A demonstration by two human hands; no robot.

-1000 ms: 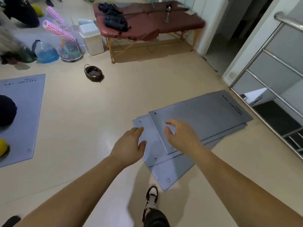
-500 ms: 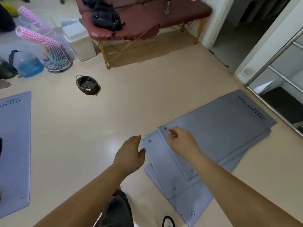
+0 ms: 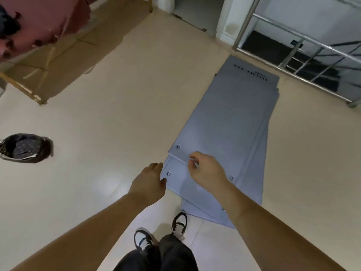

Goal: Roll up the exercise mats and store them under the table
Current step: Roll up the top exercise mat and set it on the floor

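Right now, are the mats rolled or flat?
Flat: the mats lie stacked and spread on the floor, corner eyelets showing, no roll started.

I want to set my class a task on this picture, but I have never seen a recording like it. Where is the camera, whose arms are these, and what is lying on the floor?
There is no machine here. A person wears one wide-angle camera on the head, looking down, so you see their own arms, legs and shoes. On the floor lies a stack of grey exercise mats, slightly fanned out, near a metal railing. The left hand reaches beside the stack's near corner with relaxed fingers and holds nothing. The right hand has its fingers curled over the stack's near end; whether it touches or grips a mat, I cannot tell. Further left are a dark basket and a red-topped table.
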